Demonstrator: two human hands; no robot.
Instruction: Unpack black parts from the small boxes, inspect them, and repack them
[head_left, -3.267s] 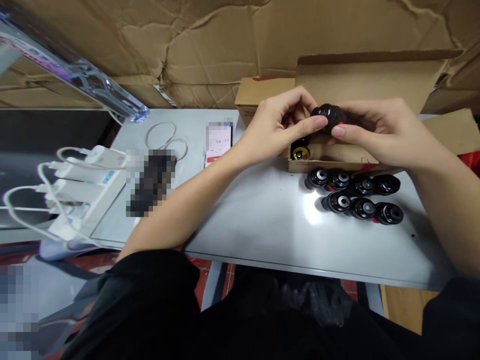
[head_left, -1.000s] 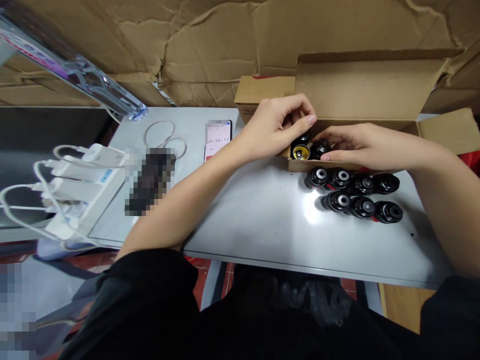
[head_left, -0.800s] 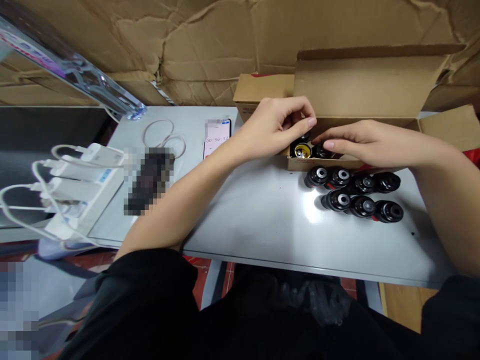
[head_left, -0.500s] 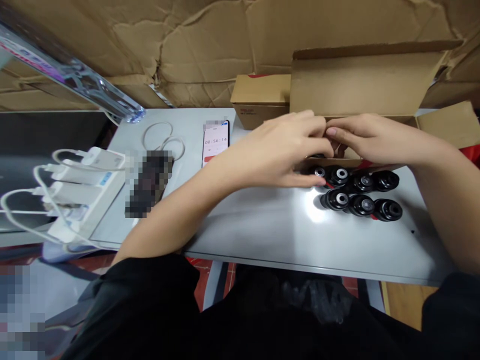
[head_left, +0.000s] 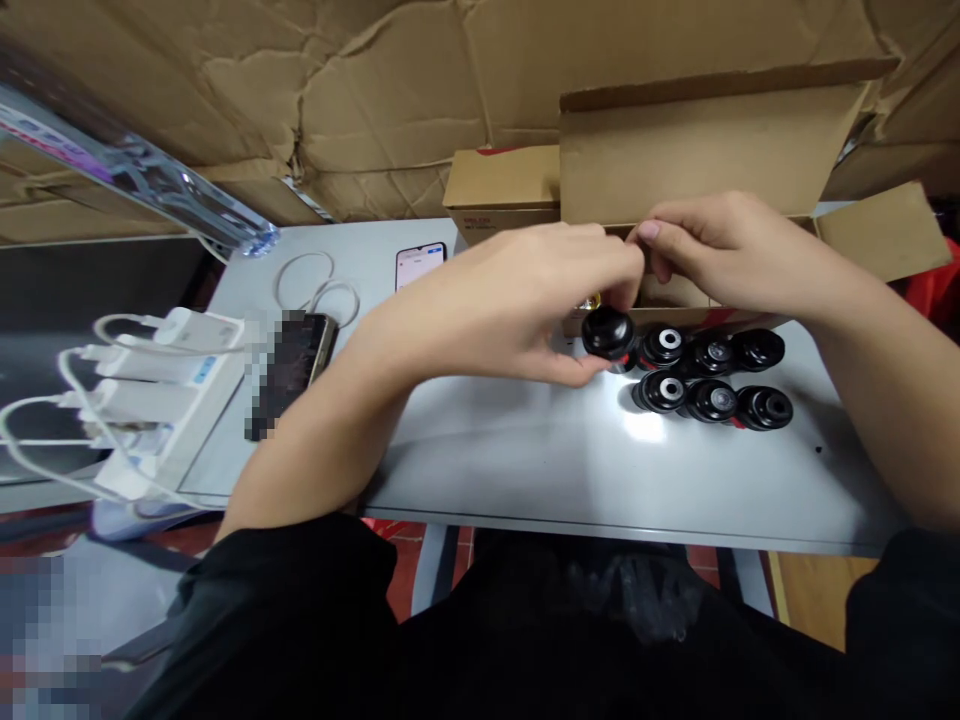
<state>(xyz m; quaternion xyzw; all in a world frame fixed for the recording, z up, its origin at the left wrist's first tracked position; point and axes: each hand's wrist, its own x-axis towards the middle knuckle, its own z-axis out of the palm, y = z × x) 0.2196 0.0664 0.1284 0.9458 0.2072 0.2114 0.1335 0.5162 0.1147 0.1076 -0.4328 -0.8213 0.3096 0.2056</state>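
Nearest us, our black cloth sleeves (head_left: 300,600) lie at 8 and 4 o'clock from the glossy black domed part (head_left: 609,332). On the smooth pale grey tabletop (head_left: 510,450), we see six short black cylindrical parts (head_left: 712,400) in two rows, at 3 and 4 o'clock. At 9 o'clock we have a white plastic power strip (head_left: 202,410) and a dark flat device (head_left: 321,345). Our bare left hand (head_left: 525,300) grips the domed part between thumb and fingers, just beside the back row; whether it touches the tabletop, we cannot tell. At 2 o'clock our bare right hand (head_left: 727,250) bends over the open brown cardboard box (head_left: 697,150), thumb and forefinger drawn together; whether they pinch anything, we cannot tell. Beyond, between 10 and 11, we see a closed brown cardboard box (head_left: 502,175), then creased brown cardboard sheeting (head_left: 397,90) at 12 o'clock
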